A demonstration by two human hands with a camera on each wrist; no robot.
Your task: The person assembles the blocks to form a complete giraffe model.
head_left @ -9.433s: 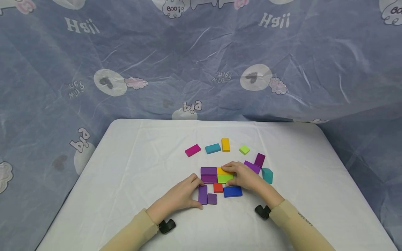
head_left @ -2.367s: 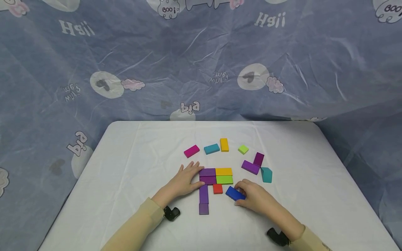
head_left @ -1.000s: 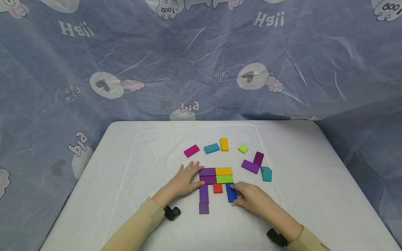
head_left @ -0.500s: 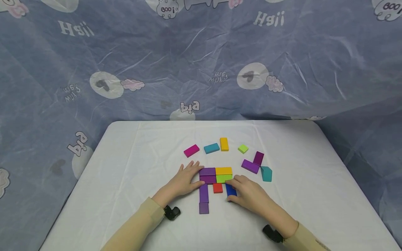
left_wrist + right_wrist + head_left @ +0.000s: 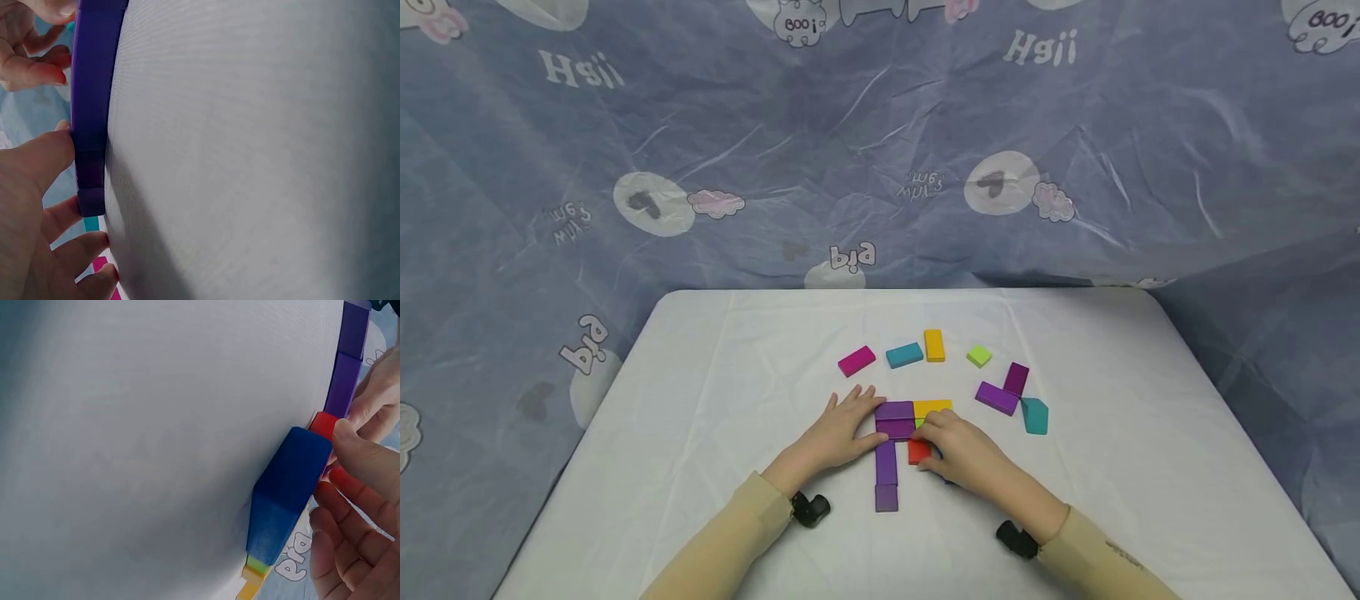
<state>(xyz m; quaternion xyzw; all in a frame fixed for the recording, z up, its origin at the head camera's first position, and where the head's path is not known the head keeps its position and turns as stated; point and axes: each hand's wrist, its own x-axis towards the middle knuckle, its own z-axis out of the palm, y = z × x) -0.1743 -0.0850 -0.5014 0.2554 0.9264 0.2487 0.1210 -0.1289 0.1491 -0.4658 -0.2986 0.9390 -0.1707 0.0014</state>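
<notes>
My left hand [image 5: 831, 433] rests with fingers spread beside the purple blocks [image 5: 895, 411] laid flat at the left of the arrangement. Its thumb touches a long purple block [image 5: 94, 75] in the left wrist view. My right hand [image 5: 966, 450] has thumb and fingertip at two sides of a small red block [image 5: 918, 452], pinching it. The blue block [image 5: 290, 469] lies under that hand, mostly hidden in the head view. A yellow block [image 5: 931, 407] adjoins the upper purple one; the lime block below it is largely covered. Below, a smaller purple block [image 5: 886, 498] ends the column.
Behind lie a magenta block [image 5: 857, 361], a light-blue block [image 5: 904, 355], a yellow block [image 5: 934, 345] and a lime block [image 5: 979, 357]. To the right, two purple blocks [image 5: 997, 397] and a teal block [image 5: 1035, 416] touch one another on the white table [image 5: 715, 350].
The purple pieces were lined into a column and the blue block was turned lengthwise below the lime one. My right hand then let go of it and moved left to the red block.
</notes>
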